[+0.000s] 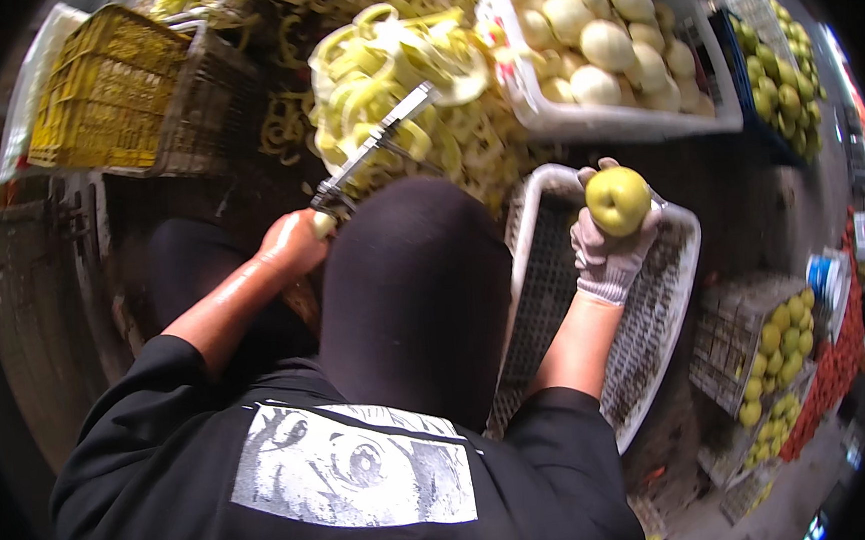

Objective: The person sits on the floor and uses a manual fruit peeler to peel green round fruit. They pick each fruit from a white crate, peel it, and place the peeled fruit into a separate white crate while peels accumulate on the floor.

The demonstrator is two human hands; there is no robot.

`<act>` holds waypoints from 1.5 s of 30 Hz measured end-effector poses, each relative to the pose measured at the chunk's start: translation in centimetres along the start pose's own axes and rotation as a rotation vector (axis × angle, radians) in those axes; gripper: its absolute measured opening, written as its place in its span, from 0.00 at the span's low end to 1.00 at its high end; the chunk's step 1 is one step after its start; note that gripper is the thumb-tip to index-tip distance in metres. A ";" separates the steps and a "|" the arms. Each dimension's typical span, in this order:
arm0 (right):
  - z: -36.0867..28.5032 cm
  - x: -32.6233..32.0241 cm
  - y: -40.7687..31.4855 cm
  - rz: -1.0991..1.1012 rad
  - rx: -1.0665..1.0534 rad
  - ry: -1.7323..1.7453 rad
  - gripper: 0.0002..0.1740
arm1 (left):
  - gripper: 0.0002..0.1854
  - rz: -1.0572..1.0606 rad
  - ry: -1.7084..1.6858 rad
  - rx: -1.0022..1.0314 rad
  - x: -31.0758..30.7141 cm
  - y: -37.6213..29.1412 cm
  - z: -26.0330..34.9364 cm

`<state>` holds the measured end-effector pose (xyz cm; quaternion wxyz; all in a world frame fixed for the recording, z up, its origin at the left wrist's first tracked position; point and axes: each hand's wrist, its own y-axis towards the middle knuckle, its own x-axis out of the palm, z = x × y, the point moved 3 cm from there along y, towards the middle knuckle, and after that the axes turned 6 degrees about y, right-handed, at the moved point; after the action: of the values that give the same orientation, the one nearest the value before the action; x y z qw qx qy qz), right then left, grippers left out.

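Note:
My bare left hand (295, 242) grips the pale handle of a long metal peeling tool (375, 146), whose straight bar slants up to the right over a heap of pale green peel strips (396, 69). Wet shine shows on the hand and forearm. On the other side, my right hand (612, 254), in a whitish knit glove, holds a round yellow-green fruit (618, 200), like an apple or pear, with its dimpled end facing up. This fruit is above the far end of a white perforated plastic crate (532, 244). Tool and fruit are well apart.
A white crate (542, 123) of pale peeled fruit (608, 43) stands ahead on the right. Yellow crates (108, 89) are at upper left. Unpeeled fruit fills a dark blue crate (740, 90) and tipped crates (738, 339) at right. My dark-clothed knee (415, 294) rises between my arms.

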<state>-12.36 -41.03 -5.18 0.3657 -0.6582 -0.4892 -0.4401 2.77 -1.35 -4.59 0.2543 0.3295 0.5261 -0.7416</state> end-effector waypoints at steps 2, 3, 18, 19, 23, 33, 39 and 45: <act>2.8 1.8 5.3 0.179 -0.061 -0.205 0.44 | 0.11 -0.002 0.025 -0.042 -0.1 -0.1 -0.2; 4.3 2.6 7.5 0.293 -0.134 -0.349 0.40 | 0.11 0.015 0.046 -0.043 -0.1 -0.1 -0.3; 11.0 2.4 14.7 0.198 0.248 -0.937 0.30 | 0.11 0.091 -0.059 0.004 -1.2 0.8 -2.3; 10.8 1.6 14.9 0.240 0.339 -0.852 0.31 | 0.10 0.205 -0.041 -0.008 -2.2 0.6 -2.6; 7.8 1.1 17.5 0.204 0.392 -0.862 0.28 | 0.13 0.245 -0.112 0.083 -5.2 0.1 -4.3; 7.8 2.7 16.8 0.212 1.255 -0.272 0.25 | 0.15 0.073 0.022 0.079 -4.9 -0.6 -2.3; 7.2 3.0 16.5 0.074 1.092 -0.377 0.25 | 0.18 -0.509 -0.134 0.396 -5.0 -3.8 0.5; 7.9 6.9 14.3 0.331 0.921 -0.721 0.26 | 0.12 -0.268 0.077 0.101 -3.6 -0.3 -1.3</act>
<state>4.13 -35.23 -2.20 0.4877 -0.6073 -0.6134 0.1304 5.17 0.05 -2.00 0.1156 0.2968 0.5367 -0.7813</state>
